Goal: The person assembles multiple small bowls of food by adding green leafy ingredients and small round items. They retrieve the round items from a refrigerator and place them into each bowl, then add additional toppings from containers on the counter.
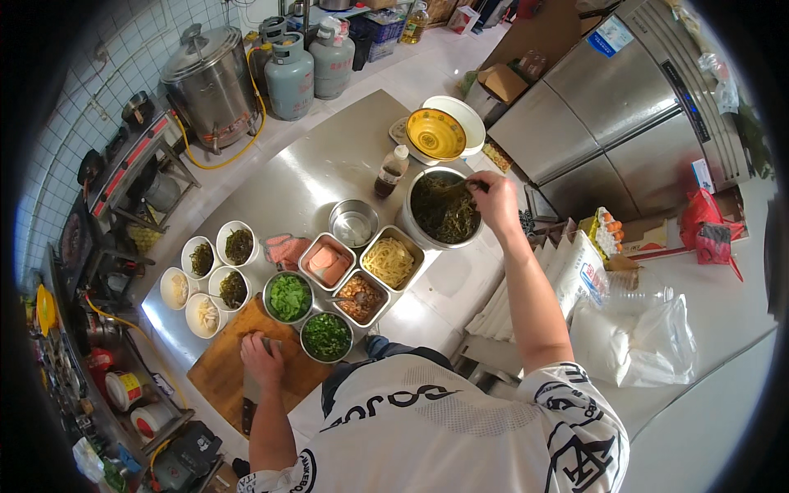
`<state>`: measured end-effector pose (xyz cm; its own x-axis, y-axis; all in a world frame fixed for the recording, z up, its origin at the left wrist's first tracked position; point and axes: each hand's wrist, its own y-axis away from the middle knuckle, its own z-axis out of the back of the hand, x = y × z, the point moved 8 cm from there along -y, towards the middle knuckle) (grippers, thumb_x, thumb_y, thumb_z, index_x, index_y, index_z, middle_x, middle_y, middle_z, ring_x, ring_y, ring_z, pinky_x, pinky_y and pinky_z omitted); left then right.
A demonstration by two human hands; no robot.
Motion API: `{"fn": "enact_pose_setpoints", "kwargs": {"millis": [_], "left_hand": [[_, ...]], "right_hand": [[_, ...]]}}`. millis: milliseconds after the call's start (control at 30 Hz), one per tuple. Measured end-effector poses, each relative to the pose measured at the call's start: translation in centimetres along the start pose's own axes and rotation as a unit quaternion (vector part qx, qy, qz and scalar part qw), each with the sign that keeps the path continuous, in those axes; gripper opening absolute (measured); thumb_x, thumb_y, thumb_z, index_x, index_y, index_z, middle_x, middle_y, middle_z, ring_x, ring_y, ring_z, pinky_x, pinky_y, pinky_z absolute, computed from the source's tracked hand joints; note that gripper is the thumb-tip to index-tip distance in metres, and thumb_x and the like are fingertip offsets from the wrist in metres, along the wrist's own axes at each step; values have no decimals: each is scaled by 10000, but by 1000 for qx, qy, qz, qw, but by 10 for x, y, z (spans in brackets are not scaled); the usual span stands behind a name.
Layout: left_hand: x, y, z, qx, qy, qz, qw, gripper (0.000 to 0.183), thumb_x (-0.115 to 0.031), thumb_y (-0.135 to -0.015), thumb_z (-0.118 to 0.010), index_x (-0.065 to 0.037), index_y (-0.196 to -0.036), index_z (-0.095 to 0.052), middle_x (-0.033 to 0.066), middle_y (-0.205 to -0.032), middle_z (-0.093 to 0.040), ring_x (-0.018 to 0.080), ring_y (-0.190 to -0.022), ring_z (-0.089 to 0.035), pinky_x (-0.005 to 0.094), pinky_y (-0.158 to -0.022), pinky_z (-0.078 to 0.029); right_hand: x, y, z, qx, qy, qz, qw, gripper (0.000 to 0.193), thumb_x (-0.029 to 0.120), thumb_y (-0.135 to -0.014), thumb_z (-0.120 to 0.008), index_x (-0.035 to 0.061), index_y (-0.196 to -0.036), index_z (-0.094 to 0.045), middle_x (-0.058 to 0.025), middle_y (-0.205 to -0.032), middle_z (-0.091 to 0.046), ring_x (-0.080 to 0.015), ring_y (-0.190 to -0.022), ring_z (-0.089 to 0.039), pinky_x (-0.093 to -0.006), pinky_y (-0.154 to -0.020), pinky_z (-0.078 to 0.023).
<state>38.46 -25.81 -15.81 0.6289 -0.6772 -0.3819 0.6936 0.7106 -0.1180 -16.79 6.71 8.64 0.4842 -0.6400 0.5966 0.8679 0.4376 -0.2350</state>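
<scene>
Standing by the left corner of the shiny steel table (288, 185) are five round white bowls (219, 239) of food. Next, by the near edge, a flat brown wooden board (218, 370) is seen. On it lies a knife with a dark brown handle (247, 411), which could be knocked off if it is bumped by the left forearm (273, 435). Over the board, the left hand (261, 361) is held with its fingers bent. It cannot be told whether the knife is gripped, but a finger could be cut if the blade is turned.

To the right, two round metal bowls of chopped greens (352, 343) and three square metal trays of food (418, 260) are packed close. If one is pushed, the foods could be spilled and mixed. Farther back, a clear bottle of dark brown liquid (390, 174) could be tipped by a careless elbow.

By the table's right edge is the wide round metal pot (411, 228), filled with dark green strands (448, 215). At its right rim, the fingers of the right hand (493, 201) are pinched almost closed on what seems to be a thin dark handle (478, 186). Strands could be dropped on the floor if too many are lifted.
</scene>
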Motion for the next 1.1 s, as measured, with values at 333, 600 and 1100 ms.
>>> {"fn": "enact_pose_setpoints", "kwargs": {"millis": [333, 600, 1100], "left_hand": [[2, 2, 2, 6, -7, 15, 1000, 385, -262, -956, -709, -45, -1263, -622, 204, -1276, -603, 431, -1254, -579, 539, -1082, -463], [0, 0, 5, -7, 1, 2, 1000, 369, -266, -955, -709, -51, -1243, -626, 197, -1263, -602, 421, -1230, -582, 534, -1066, -469], [3, 4, 11, -32, 14, -18, 999, 354, -233, -955, -719, -49, -1243, -628, 206, -1285, -607, 423, -1218, -590, 538, -1045, -477]], "right_hand": [[-3, 21, -83, 81, 148, 32, 985, 272, 150, -888, -816, 35, -1133, -793, -198, -1084, -790, -434, -1088, -730, -466, -1012, -579], [16, -9, 27, -47, -41, -39, 997, 257, 19, -911, -749, -35, -1157, -798, -154, -949, -822, -222, -837, -777, -357, -812, -617], [150, -44, 208, -233, -182, 108, 949, 205, -22, -972, -723, -63, -1158, -799, -55, -839, -748, -100, -653, -642, -259, -591, -501]]}}
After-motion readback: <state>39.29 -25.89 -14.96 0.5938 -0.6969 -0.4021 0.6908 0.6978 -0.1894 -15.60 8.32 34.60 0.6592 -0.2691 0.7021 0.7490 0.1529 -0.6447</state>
